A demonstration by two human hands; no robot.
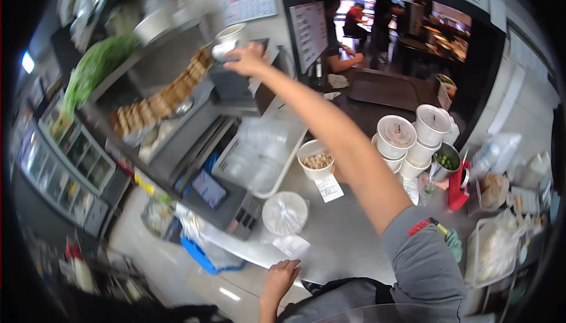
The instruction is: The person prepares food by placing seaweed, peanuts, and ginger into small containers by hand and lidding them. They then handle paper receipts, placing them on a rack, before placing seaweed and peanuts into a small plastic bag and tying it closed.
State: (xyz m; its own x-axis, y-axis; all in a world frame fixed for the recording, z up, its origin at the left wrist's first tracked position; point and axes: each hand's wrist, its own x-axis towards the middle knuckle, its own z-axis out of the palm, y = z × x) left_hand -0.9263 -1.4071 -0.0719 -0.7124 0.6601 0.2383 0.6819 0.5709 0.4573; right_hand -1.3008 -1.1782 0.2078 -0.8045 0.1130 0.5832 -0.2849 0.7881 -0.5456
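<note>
My right arm stretches across the counter to the upper left. My right hand (pixel 247 59) is at a white rounded item (pixel 223 49) beside a white tub (pixel 232 32), on top of a dark machine (pixel 233 84). Its fingers reach out with gaps between them and overlap the white item; the hand is slightly blurred. My left hand (pixel 280 280) lies at the counter's front edge, fingers loosely extended and nothing in them. Just above it are a paper slip (pixel 291 245) and a round container in a clear bag (pixel 285 213). Under my right forearm stands a white bowl of chopped food (pixel 316 159) with a receipt (pixel 329 188).
Lidded white tubs (pixel 396 135) are stacked on the right, near a metal pot of green pieces (pixel 446 159) and a red object (pixel 459 186). A tray of clear plastic containers (pixel 256 152) sits left of centre. Beyond the pass-through, a person's forearm (pixel 346 62) shows by a brown tray (pixel 383 89).
</note>
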